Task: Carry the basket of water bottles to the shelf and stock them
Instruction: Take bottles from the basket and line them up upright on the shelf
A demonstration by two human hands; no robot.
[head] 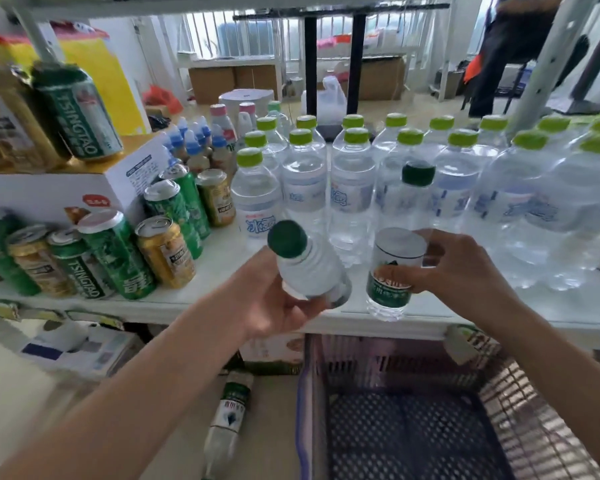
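My left hand [274, 303] is closed around a clear water bottle [309, 268] with a dark green cap, tilted with the cap toward the upper left, just above the front edge of the white shelf [194, 301]. My right hand [465, 271] grips a second bottle with a green label [390, 282], upright on the shelf's front edge. Right behind it stands another dark-green-capped bottle [417, 181]. Below the shelf sits the purple mesh basket [395, 431], and its visible bottom is bare.
Rows of light-green-capped water bottles [352, 188] fill the shelf behind my hands. Beer cans [118, 258] and a white carton [49, 192] crowd the left. One bottle lies on the floor [227, 414], another by the basket's right rim [468, 344]. A person stands far back right [513, 46].
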